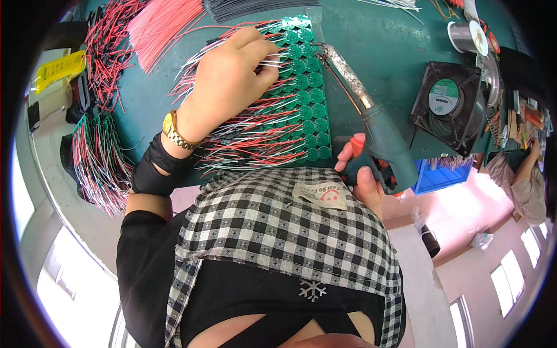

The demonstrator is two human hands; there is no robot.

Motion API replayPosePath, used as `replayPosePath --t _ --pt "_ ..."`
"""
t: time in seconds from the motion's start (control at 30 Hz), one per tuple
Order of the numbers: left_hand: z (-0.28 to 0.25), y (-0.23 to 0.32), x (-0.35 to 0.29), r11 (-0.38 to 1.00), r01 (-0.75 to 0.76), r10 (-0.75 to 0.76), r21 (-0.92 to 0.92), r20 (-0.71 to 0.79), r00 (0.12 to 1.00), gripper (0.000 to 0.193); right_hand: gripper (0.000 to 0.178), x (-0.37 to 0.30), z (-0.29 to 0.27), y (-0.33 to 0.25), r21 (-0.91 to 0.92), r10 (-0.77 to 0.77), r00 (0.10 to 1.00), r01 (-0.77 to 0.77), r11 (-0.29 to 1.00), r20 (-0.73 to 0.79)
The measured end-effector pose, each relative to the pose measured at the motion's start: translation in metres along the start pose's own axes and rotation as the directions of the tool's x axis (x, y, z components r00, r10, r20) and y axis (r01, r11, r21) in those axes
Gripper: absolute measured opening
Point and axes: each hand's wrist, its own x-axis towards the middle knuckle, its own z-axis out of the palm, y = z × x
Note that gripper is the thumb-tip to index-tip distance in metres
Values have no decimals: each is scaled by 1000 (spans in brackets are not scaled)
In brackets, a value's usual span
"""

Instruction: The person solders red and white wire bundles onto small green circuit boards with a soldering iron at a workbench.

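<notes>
A panel of round green circuit boards (pixel 310 110) lies on the table in front of me, with rows of thin red, white and black wires (pixel 249 136) attached along its left side. Over the upper wires is my left hand (pixel 235 72), its thumb and forefinger pinched on a thin wire beside the boards. My right hand (pixel 365 180) is wrapped around the grip of a dark green soldering gun (pixel 386 136) with an orange trigger. Its metal barrel slants up and left, and the tip is near the panel's upper right edge. Whether the tip touches a board is hard to see.
Bundles of red wire (pixel 165 26) and dark wire (pixel 249 7) lie at the back. More wired boards (pixel 101 156) hang at the left table edge. A black fan (pixel 447 104) and a solder spool (pixel 464 38) stand right. Beyond the edge is a blue crate (pixel 444 176); another person (pixel 522 180) sits far right.
</notes>
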Motion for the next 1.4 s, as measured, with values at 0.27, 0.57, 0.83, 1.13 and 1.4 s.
replayPosePath --t 0.27,0.57,0.83,1.13,1.4 --pt "5 -15 33 998 27 -34 -61 -116 993 11 55 15 9 -4 -22 -120 992 120 993 -25" --pt "21 -24 37 985 101 -123 -143 -156 980 9 47 39 15 -6 -70 -152 987 155 985 46" --pt "23 -21 37 988 121 -135 -95 -159 978 8 42 41 15 -6 -154 -132 990 138 978 48" --pt "22 -20 37 987 139 -151 -85 -148 977 8 35 39 23 -16 -283 -123 991 133 950 52" --pt "22 -20 35 990 132 -138 -52 -143 980 9 42 36 18 -14 -274 -100 994 109 955 46"
